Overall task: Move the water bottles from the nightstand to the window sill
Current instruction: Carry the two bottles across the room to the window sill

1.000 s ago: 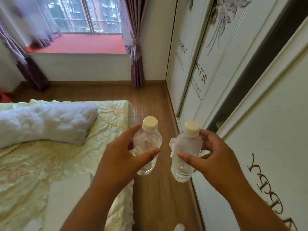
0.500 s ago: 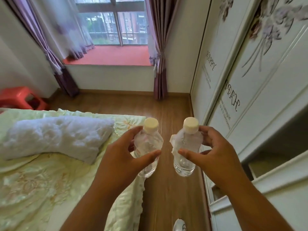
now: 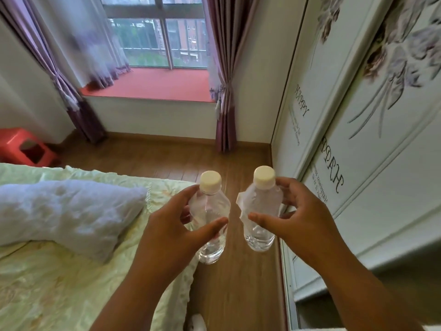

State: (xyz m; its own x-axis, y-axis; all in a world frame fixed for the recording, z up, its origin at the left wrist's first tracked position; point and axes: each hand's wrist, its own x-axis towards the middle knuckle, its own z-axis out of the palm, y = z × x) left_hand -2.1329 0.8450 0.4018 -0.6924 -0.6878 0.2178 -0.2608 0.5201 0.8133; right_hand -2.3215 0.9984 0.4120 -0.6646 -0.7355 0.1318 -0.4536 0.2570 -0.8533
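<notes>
I carry two clear water bottles with cream caps, both upright in front of me. My left hand (image 3: 171, 232) grips the left bottle (image 3: 211, 211) around its body, thumb across the front. My right hand (image 3: 300, 223) grips the right bottle (image 3: 261, 206), whose label hangs partly peeled. The red window sill (image 3: 155, 83) lies ahead across the room, under the window. The nightstand is out of view.
A bed (image 3: 59, 271) with a pale green cover and a white pillow (image 3: 66, 216) fills the left. A white wardrobe (image 3: 358, 139) lines the right. Wooden floor (image 3: 238, 283) runs between them to the sill. Purple curtains (image 3: 224, 91) flank the window; a red stool (image 3: 23, 146) stands far left.
The view has lifted and drawn closer to the window, so the sill looks larger. Both bottles stay held upright in the same grips.
</notes>
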